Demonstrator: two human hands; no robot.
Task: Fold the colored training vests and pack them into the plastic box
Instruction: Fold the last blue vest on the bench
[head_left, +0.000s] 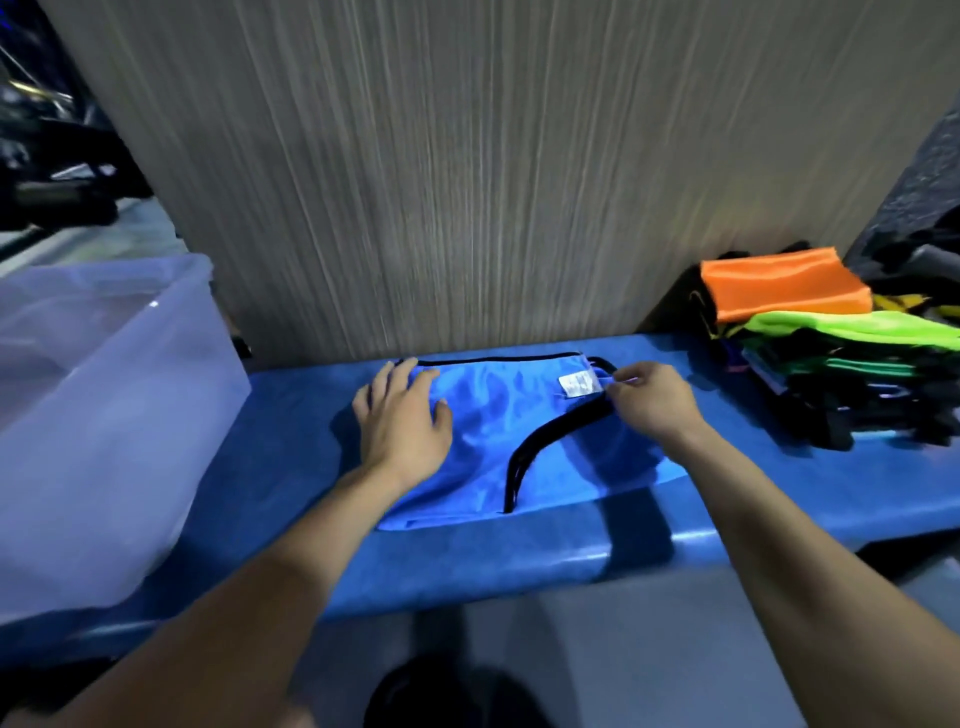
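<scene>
1. blue bench (519, 561): nearest item, padded top, serves as the folding surface.
2. blue vest (483, 447): lies flat on the bench, black trim curving across it, spread for folding.
3. left hand (402, 421): fingers straight, palm pressing the vest's left part, likely to anchor it.
4. right hand (647, 400): fingertips pinch the vest's edge just beside the white label (579, 385), probably to straighten it.
5. plastic box (104, 415): clear, at left on the bench, contents cannot be made out.
6. vest stack (831, 338): orange, green, dark; far right.
</scene>
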